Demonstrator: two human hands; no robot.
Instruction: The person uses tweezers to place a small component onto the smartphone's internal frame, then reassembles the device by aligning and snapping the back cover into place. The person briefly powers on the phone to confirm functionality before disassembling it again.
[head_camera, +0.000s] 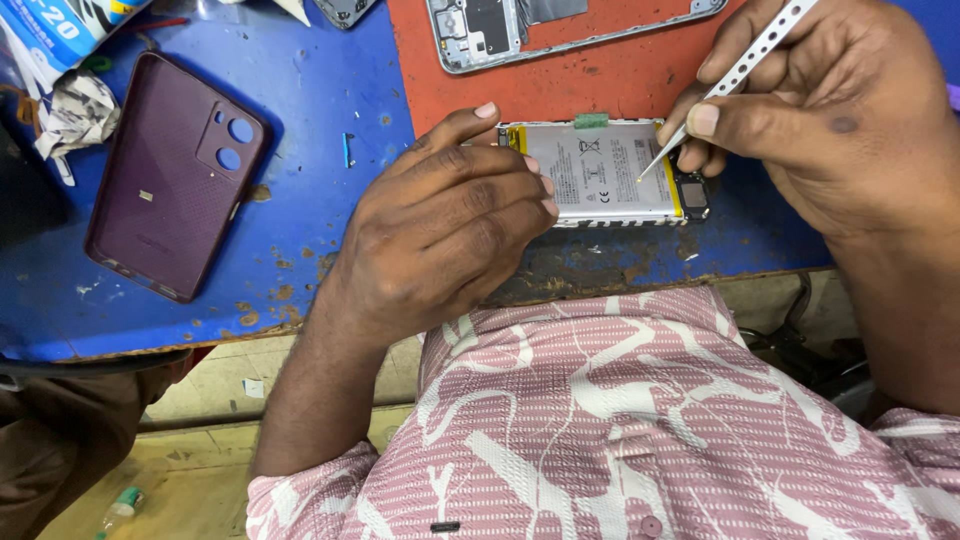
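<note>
Two hands: both worked over an opened phone at the near edge of the blue table (300, 120).
Left hand (440, 225): fingers were curled down onto the left end of the opened phone, pressing it flat; the index fingertip reached along its top edge.
Right hand (800, 110): thumb and fingers were pinched around a pair of metal tweezers (745, 65), held slanted like a pen.
Tweezers tip: it touched the right part of the battery, near the phone's right end.
Opened phone (690, 195): it lay face down on the table, straddling the blue surface and the red mat, between the two hands.
Battery (605, 170): a white-labelled rectangular cell sat in the phone body, with yellow strips at both ends and a small green tab at its top edge.
Red mat (620, 85): it lay on the table beyond the battery, with a second stripped phone frame (480, 35) resting on its far part.
Purple back cover (175, 175): it lay well apart to the left on the blue table, camera cut-outs toward the far side.
Crumpled paper (75, 110): it sat at the far left, just beside the cover.
Shirt (640, 420): pink with a white pattern, it filled the foreground.
</note>
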